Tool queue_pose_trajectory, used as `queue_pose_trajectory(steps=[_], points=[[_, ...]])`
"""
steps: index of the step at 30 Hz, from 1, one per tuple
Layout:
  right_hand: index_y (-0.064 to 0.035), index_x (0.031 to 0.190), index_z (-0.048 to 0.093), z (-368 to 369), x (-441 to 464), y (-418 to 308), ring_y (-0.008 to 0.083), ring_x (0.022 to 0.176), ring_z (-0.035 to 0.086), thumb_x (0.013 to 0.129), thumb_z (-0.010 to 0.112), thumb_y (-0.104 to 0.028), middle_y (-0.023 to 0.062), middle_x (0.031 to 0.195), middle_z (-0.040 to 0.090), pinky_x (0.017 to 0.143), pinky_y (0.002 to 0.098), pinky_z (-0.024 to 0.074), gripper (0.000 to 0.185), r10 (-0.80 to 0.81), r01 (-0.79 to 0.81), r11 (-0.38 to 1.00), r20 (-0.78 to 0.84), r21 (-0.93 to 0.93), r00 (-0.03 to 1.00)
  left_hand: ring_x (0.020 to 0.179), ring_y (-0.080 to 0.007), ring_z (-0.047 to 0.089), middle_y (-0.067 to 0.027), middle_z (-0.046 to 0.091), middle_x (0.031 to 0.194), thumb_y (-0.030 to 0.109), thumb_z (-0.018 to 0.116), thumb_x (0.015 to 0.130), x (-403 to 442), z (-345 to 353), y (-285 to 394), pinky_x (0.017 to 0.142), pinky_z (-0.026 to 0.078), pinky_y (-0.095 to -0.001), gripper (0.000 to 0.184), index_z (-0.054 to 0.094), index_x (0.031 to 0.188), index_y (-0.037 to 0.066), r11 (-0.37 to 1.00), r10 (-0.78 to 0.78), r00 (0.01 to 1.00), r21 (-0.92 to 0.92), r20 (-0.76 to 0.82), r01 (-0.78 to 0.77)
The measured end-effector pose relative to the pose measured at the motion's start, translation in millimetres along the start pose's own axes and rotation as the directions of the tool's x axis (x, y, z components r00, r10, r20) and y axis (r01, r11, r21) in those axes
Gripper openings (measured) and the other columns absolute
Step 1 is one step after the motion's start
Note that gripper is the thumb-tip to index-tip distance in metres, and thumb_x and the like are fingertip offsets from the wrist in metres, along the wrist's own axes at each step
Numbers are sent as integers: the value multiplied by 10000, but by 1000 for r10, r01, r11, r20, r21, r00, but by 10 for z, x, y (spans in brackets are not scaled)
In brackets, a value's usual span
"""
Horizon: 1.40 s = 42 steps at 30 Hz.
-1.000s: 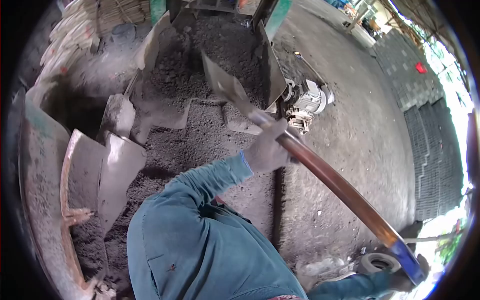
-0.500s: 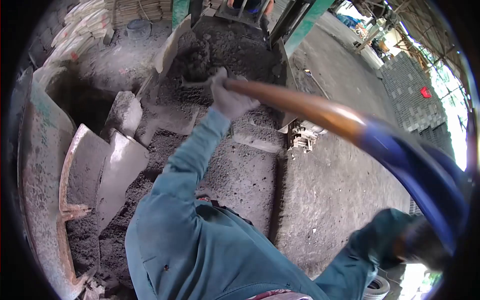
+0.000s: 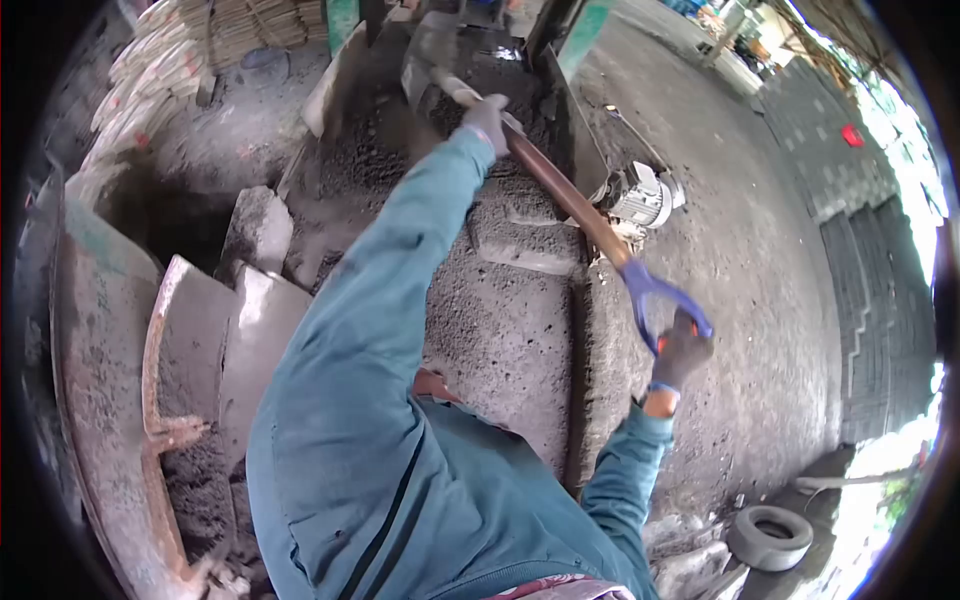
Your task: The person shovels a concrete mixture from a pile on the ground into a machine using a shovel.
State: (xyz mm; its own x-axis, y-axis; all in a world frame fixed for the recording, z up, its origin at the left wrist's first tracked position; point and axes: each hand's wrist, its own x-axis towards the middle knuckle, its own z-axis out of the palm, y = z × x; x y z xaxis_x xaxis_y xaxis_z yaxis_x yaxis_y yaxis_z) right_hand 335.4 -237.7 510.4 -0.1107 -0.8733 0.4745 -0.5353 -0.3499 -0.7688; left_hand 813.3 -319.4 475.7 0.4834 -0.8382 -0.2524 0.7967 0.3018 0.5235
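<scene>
A shovel [image 3: 570, 195] with a wooden shaft and a blue D-shaped handle slants across the middle of the view. My gloved left hand [image 3: 487, 124] is closed around the shaft not far above the blade. My gloved right hand [image 3: 684, 352] grips the blue handle on the right, lower down. At the far end the shovel blade [image 3: 432, 55] is blurred by motion, so whether it carries anything is unclear. Dark, crumbly material [image 3: 375, 150] lies below and around the blade, inside a trough with raised sides.
A grey electric motor [image 3: 640, 197] stands right of the trough. On the left are concrete slabs [image 3: 258, 228] and a rusty-edged metal wall [image 3: 100, 300]. Stacked sacks [image 3: 150, 75] and a bucket [image 3: 264, 66] sit at the back left. A tyre [image 3: 770, 538] lies at lower right, stacked bricks [image 3: 870, 320] beyond.
The shovel's handle end has swung down and away from the camera, and my right hand came with it. My left hand has moved forward and right, and the blade now shows at the top.
</scene>
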Motion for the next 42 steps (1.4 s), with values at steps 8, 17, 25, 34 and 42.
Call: queue_pose_trajectory(steps=[8,17,25,34,42], points=[[-2,842,684,-1770,-1175,2696,163,653,592,857,603,-184,67,743,621,600,329,507,199,451,-325,893,608,-313,654,856,-316,603,-92,566,830,289,524,946,-2755,-702,-1706,846,497,-509,232,512,920,59,999,22,721,-34,692,2],[27,946,642,-2134,-1506,2334,171,713,565,847,671,-186,65,836,615,665,328,505,237,655,-651,738,421,-179,627,753,-249,615,-91,585,844,226,634,890,-3921,-2010,-2583,709,541,-421,220,589,952,21,996,-76,727,-18,-682,87],[7,814,568,-1447,-1260,2094,152,630,578,725,612,-6,65,680,586,576,298,482,101,556,-641,754,658,-141,509,574,-191,557,-18,532,679,339,671,868,-3365,-2813,-2762,543,475,-352,236,565,838,130,973,115,452,192,-885,129],[-30,680,510,-537,-953,2077,143,496,466,722,586,-17,34,661,496,414,337,419,88,748,-665,662,251,-346,614,550,-277,534,-83,475,634,350,706,858,-1953,-2715,-5158,568,523,-508,331,498,790,100,704,-707,504,-561,-495,437],[-35,602,466,2076,-171,3068,128,513,462,755,462,-41,31,615,466,425,310,370,153,633,-476,773,560,-419,535,550,-251,516,-53,448,592,284,625,901,106,-3948,-5065,534,462,-439,267,501,740,111,674,-707,511,-685,-489,276]])
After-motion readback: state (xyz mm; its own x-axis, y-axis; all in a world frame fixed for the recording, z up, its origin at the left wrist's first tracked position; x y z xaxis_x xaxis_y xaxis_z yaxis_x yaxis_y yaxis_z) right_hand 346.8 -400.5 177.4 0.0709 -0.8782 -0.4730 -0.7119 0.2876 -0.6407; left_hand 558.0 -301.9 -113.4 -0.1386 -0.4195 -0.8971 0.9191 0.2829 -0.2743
